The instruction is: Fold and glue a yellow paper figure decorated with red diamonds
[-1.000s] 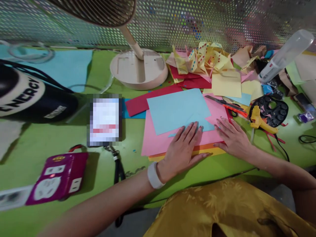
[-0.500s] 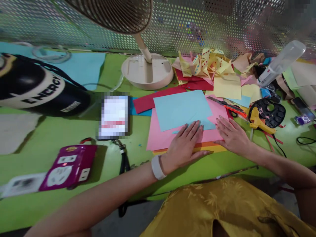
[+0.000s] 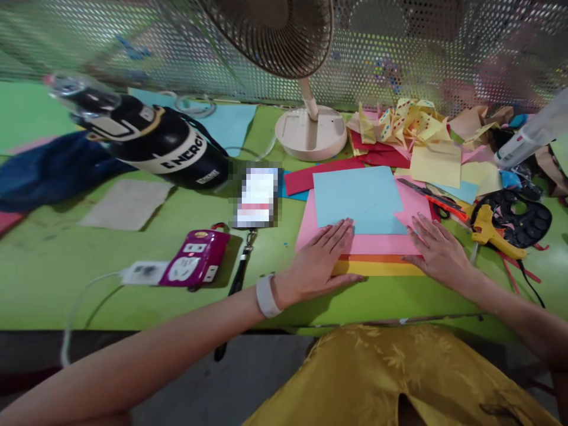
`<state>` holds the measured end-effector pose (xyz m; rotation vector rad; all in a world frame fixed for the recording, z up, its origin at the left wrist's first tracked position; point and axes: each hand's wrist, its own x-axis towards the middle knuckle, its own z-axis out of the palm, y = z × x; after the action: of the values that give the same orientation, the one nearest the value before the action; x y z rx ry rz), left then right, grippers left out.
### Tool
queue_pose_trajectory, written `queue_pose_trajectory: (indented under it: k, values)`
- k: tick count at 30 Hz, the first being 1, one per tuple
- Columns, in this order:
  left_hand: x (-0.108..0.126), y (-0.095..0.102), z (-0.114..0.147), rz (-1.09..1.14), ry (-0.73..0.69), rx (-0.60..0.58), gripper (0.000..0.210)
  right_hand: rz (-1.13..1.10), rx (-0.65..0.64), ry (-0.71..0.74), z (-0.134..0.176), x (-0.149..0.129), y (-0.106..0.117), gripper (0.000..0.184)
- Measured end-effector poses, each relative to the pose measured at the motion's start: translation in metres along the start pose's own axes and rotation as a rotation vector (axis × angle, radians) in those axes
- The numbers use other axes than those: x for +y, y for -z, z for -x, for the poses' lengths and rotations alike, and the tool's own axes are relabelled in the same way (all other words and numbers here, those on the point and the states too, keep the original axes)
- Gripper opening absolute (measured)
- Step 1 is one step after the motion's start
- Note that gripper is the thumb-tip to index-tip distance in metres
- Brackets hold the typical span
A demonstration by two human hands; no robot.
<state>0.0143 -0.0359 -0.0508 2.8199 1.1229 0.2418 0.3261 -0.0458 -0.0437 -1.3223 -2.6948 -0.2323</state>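
Observation:
A light blue sheet of paper (image 3: 357,198) lies on a larger pink sheet (image 3: 377,244), and below that the edges of orange and yellow paper (image 3: 386,268) show. My left hand (image 3: 322,257) rests flat with fingers stretched, its fingertips on the lower left part of the blue sheet. On the right side of the stack lies my right hand (image 3: 437,248), palm down and fingers spread, touching the pink paper beside the blue sheet's lower right corner. Neither hand grips anything. A utility knife (image 3: 448,206) with an orange handle and dark scissors (image 3: 417,188) lie just beyond my right hand.
A yellow glue gun (image 3: 486,228) lies by a black palette (image 3: 532,219) at right. Behind are folded paper scraps (image 3: 412,121) and a fan (image 3: 310,133). Leftward are a phone (image 3: 257,195), a purple power socket (image 3: 195,257) and a black bottle (image 3: 164,142).
The view has swung left, showing more of the bottle. My left hand has slid left along the blue sheet's lower edge, widening the gap between my hands. My right hand stays near the corner.

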Motion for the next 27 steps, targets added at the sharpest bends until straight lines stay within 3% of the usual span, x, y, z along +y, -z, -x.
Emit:
queue_pose_trajectory:
  k: [7,9,13,18,22,27]
  values:
    - [-0.003,0.009,0.000,-0.084,0.021,0.010,0.088,0.023,0.030,0.008,-0.002,-0.002,-0.002,0.062]
    - [0.006,0.010,-0.011,-0.100,0.043,0.057,0.092,0.015,0.040,0.010,-0.002,-0.003,-0.002,0.062]
    - [0.032,0.003,-0.043,-0.058,-0.052,0.120,0.099,0.013,0.042,0.028,-0.002,-0.003,-0.002,0.062]
    - [0.047,-0.017,-0.068,0.050,-0.110,0.071,0.100,-0.018,0.029,0.015,0.000,-0.003,-0.002,0.062]
    - [0.037,-0.025,-0.054,0.075,-0.098,0.078,0.103,-0.017,0.013,-0.008,0.000,-0.003,0.000,0.062]
    - [0.020,-0.020,-0.026,0.090,-0.057,0.111,0.099,-0.034,-0.057,-0.060,0.003,0.000,0.002,0.058]
